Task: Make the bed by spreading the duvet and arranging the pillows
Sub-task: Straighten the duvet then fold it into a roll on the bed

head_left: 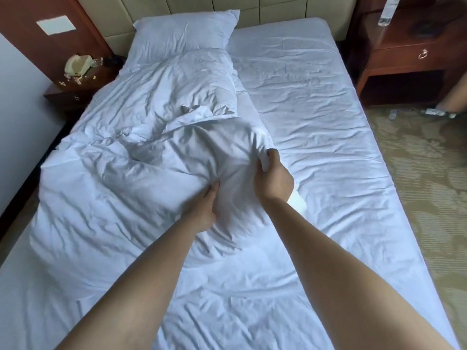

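A crumpled white duvet [121, 157] lies bunched over the left half of the bed [316, 122]. My left hand [206, 210] pinches a fold of it near the bed's middle. My right hand [273, 179] grips the duvet's bunched edge just to the right, fingers curled into the cloth. One white pillow [187, 34] rests against the headboard at the far left. A second pillow [202, 82] lies below it, partly under the duvet. The right half of the bed shows only the wrinkled fitted sheet.
A padded beige headboard [278, 8] runs along the far end. A wooden nightstand [75, 82] with a beige telephone [77, 64] stands at the left, another nightstand [406, 56] with a drawer at the right. Patterned carpet [424, 185] lies along the right side.
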A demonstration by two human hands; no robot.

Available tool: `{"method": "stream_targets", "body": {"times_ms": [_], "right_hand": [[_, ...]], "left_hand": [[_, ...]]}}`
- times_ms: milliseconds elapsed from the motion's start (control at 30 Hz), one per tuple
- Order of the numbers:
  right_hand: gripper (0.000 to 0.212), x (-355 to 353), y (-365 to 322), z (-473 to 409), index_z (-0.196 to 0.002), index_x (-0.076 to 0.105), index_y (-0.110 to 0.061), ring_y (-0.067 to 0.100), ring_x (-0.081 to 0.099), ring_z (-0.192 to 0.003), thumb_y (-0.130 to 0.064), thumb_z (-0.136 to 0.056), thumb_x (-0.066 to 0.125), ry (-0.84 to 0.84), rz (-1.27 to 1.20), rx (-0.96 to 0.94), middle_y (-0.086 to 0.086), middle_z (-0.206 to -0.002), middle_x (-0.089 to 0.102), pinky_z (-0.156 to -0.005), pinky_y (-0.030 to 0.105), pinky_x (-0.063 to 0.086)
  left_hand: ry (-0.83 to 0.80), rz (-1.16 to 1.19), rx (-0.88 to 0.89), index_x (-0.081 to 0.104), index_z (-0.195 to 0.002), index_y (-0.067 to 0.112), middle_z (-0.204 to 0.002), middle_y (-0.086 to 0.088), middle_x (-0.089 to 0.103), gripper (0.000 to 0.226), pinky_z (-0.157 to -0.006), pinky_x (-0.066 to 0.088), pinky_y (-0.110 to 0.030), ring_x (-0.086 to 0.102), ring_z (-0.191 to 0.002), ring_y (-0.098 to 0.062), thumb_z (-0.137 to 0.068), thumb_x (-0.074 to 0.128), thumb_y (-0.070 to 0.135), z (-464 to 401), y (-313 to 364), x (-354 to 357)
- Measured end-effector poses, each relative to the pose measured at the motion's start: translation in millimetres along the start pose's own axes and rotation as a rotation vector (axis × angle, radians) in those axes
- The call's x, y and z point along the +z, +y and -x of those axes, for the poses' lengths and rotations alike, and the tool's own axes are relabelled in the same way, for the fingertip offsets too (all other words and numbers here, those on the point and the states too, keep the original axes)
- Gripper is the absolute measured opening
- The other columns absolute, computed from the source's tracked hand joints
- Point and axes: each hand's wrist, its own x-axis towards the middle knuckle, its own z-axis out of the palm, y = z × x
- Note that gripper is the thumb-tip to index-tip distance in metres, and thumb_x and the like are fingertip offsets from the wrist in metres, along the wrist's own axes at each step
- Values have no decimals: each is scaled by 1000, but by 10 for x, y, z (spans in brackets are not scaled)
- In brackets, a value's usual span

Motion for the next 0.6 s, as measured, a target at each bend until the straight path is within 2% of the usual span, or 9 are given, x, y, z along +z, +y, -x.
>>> {"method": "stream_targets", "body": {"times_ms": [67,167,200,233,300,367,500,600], "right_hand": [[26,31,210,13,-118,49,-17,35,60,-96,-27,-95,45,49,184,-15,13,-102,65,-74,38,42],[36,195,642,99,-132,42,-21,29,44,-122,-23,-97,41,-222,559,234,10,-130,48,-96,41,35],[43,242,697,160,-138,36,-22,29,35,-129,-22,-96,41,-280,662,246,11,-139,40,-104,43,30],[51,295,708,228,-144,29,-21,29,27,-135,-22,-94,42,-302,712,177,12,-145,31,-109,44,24],[63,365,622,396,-149,19,-21,30,11,-144,-23,-91,46,-360,710,-59,12,-154,17,-116,42,12],[68,349,495,565,-150,17,-21,27,4,-146,-25,-90,49,-457,642,-175,10,-158,8,-118,39,7],[69,241,206,892,-152,13,-23,23,8,-147,-34,-94,49,-618,561,-226,6,-159,9,-117,39,14],[67,150,-91,1154,-151,18,-24,22,14,-146,-38,-94,50,-644,534,-296,6,-158,16,-114,38,21]], "left_hand": [[-43,-58,50,7,-152,30,-159,2,12,80,-113,29,-34,29,-140,-21,-91,55,14,-32,6,0],[-162,-199,29,14,-151,34,-157,9,18,68,-113,28,-35,26,-142,-16,-95,47,16,55,-3,94],[-161,-256,30,13,-150,37,-157,11,17,67,-113,27,-36,24,-143,-15,-95,44,16,90,-11,128],[-146,-293,44,13,-150,37,-158,10,16,67,-114,25,-36,21,-144,-14,-94,42,14,120,-29,174],[-94,-314,63,14,-151,33,-159,6,13,66,-116,18,-34,15,-146,-13,-94,40,12,182,-70,220],[-53,-332,60,16,-151,30,-160,1,13,65,-117,16,-32,14,-146,-15,-94,40,12,284,-133,153],[-11,-330,0,17,-151,26,-159,-2,14,59,-116,21,-34,15,-145,-20,-96,37,14,616,-344,-81],[8,-308,-25,19,-150,27,-159,1,11,60,-115,22,-38,13,-145,-20,-95,37,12,932,-557,-254]]}}
